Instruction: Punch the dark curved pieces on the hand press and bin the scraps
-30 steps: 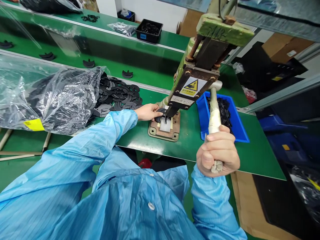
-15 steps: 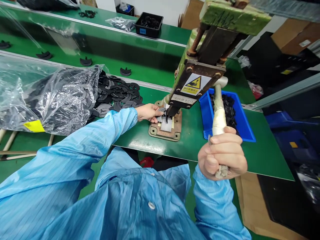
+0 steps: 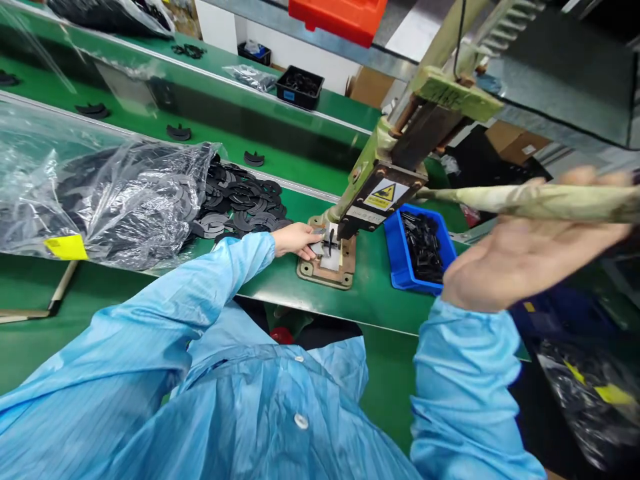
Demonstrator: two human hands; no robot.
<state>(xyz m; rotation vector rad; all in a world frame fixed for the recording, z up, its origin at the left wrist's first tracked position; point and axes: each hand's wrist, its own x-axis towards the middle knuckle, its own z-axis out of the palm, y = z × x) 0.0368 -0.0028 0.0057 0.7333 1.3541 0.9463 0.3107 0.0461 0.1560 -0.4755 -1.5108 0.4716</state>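
My left hand (image 3: 299, 240) reaches to the base (image 3: 327, 272) of a hand press, with thumb and fingers closed on the edge of a dark grey curved piece (image 3: 317, 248). A small black part (image 3: 330, 241) stands at that piece, over a pale plate on the base. Above and to the right is the press head (image 3: 383, 193), which bears a yellow warning label. My right hand (image 3: 540, 247) is raised at the right, blurred, with the wrapped press lever (image 3: 540, 202) lying across its palm and the fingers loosely behind it.
A clear bag (image 3: 115, 200) of dark curved pieces lies at the left, with a loose pile (image 3: 245, 200) spilling from it. A blue bin (image 3: 403, 267) of black parts stands right of the press. Several curved pieces lie along the green strip behind. An orange bin (image 3: 340, 17) hangs overhead.
My right hand has swung the lever up and to the right, its grip loosening. The press head has risen off the parts. My left hand stays on the curved piece; the view has shifted.
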